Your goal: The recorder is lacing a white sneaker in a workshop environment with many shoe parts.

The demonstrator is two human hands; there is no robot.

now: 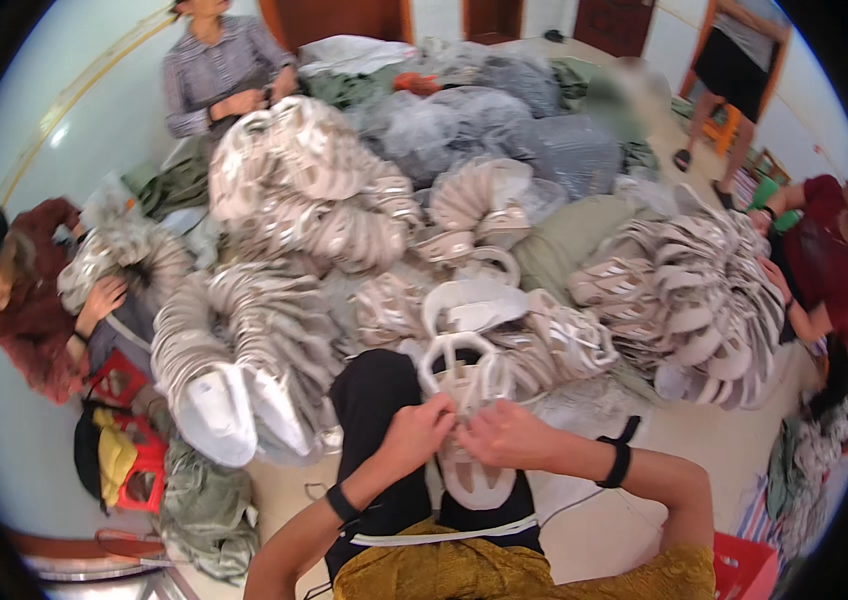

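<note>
A beige and white shoe upper lies lengthwise over my lap, its padded white collar pointing away from me. My left hand is closed, with its fingertips pinching at the left of the upper's middle opening. Opposite it, my right hand is closed too, fingers bent against the right side of the opening. The two sets of fingertips almost meet. Whether a lace runs between them is too small to make out. A thin white cord stretches across my lap, below the upper.
Stacks of nested shoe uppers stand left, ahead and right. Clear plastic bags heap up behind them. Co-workers sit at far left, back left and right. A red stool stands at left.
</note>
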